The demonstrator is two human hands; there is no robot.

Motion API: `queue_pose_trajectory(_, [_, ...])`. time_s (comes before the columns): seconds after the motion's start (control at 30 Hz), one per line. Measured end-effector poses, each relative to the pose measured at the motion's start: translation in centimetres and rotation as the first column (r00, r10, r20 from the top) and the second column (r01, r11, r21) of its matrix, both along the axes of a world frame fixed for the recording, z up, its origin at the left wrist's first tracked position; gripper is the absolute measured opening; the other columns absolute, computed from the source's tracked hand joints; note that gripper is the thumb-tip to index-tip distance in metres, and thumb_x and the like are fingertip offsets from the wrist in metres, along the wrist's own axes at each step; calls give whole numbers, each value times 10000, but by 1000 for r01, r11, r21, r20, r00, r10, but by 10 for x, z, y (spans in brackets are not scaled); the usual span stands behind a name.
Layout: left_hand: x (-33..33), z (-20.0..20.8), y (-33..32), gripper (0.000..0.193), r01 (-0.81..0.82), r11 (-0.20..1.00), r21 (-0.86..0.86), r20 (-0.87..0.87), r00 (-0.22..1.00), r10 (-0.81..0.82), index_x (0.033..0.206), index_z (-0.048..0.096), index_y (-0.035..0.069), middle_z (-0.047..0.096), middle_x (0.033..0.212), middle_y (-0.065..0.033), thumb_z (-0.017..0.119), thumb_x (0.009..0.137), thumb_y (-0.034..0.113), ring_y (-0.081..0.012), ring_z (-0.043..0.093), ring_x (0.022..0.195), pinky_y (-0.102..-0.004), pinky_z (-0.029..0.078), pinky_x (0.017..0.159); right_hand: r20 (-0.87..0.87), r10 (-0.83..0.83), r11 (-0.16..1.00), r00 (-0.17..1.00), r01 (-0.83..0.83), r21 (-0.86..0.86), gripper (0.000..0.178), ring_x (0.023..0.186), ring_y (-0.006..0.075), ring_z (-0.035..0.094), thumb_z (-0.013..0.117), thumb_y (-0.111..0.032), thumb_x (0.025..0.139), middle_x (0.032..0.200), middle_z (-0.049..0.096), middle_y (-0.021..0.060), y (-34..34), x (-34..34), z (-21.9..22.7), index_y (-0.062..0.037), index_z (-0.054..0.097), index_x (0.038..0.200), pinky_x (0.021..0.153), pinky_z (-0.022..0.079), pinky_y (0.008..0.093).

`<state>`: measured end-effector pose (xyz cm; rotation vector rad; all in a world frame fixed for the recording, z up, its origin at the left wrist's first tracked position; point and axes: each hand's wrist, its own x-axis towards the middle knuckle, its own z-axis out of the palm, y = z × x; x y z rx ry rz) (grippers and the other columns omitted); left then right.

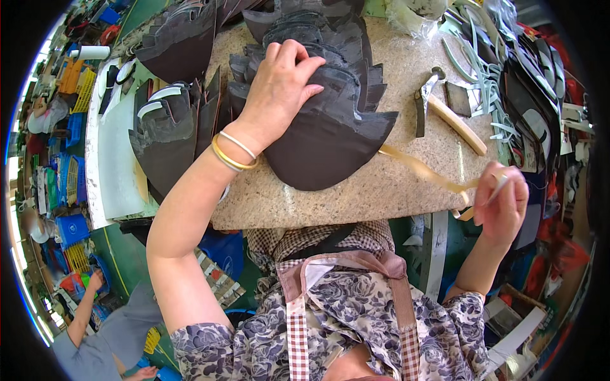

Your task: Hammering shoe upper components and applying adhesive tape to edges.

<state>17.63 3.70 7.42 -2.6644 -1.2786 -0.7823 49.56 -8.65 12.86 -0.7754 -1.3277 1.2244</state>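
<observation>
My left hand [286, 79] lies with bent fingers on a fanned stack of dark shoe-upper pieces [324, 152]; any piece between its fingertips is hidden. The front piece is dark brown with a rounded near edge, and grey bands run across the pieces behind it. To the right, my right hand [502, 200] is closed at the end of a thin tan strip [422, 170] that reaches from the stack's right side to past the bench edge. A small white bit [499, 187] shows between its fingers.
A hammer [457, 124] with a wooden handle lies right of the stack, beside a dark block [457, 98]. Pale strips [486, 76] are heaped at far right. More dark pieces [165, 133] stand at left. The stone bench's edge [286, 219] is near my apron. Another person [108, 336] is at lower left.
</observation>
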Motion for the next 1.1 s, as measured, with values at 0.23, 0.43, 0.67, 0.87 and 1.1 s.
queue_pose_trajectory(0.23, [-12, 19, -34, 303, 299, 785, -543, 449, 893, -30, 976, 496, 41, 628, 974, -90, 631, 751, -112, -215, 631, 923, -285, 485, 791, 247, -73, 988, 966, 104, -116, 245, 425, 38, 416, 530, -84, 932, 640, 579, 71, 5, 0, 0, 81, 597, 1100, 399, 287, 166])
queue_pose_trajectory(0.43, [7, 45, -95, 500, 377, 550, -745, 523, 842, 131, 1219, 431, 47, 645, 966, -53, 662, 790, -62, -112, 623, 895, -232, 507, 717, 510, 147, 985, 848, -77, -157, 110, 440, 49, 502, 610, -49, 851, 592, 604, 36, 19, -52, 19, 16, 681, 903, 398, 369, 182])
queue_pose_trajectory(0.67, [7, 15, -114, 521, 328, 527, -784, 489, 850, 198, 1253, 425, 70, 679, 846, -80, 678, 802, 11, -95, 608, 705, -254, 483, 649, 634, 435, 896, 640, -378, -234, 111, 510, 209, 608, 635, -84, 803, 595, 602, 110, 38, -112, -18, -15, 690, 870, 507, 469, 326])
queue_pose_trajectory(0.87, [-3, 17, -116, 553, 439, 476, -762, 558, 818, 140, 1349, 376, 82, 678, 950, -113, 612, 853, 13, -102, 604, 742, -261, 481, 671, 728, 294, 914, 619, -406, -25, 101, 553, 264, 622, 644, -110, 788, 646, 619, 141, 32, -122, -31, -21, 683, 817, 546, 494, 354])
queue_pose_trajectory(1.1, [-28, 18, -115, 483, 325, 377, -867, 397, 909, 128, 1364, 410, 35, 629, 1059, -147, 488, 891, -25, -211, 589, 860, -286, 447, 797, 571, 510, 849, 644, -272, -453, 143, 534, 151, 623, 593, -101, 867, 643, 634, 90, 22, -88, -24, 23, 666, 874, 521, 496, 289])
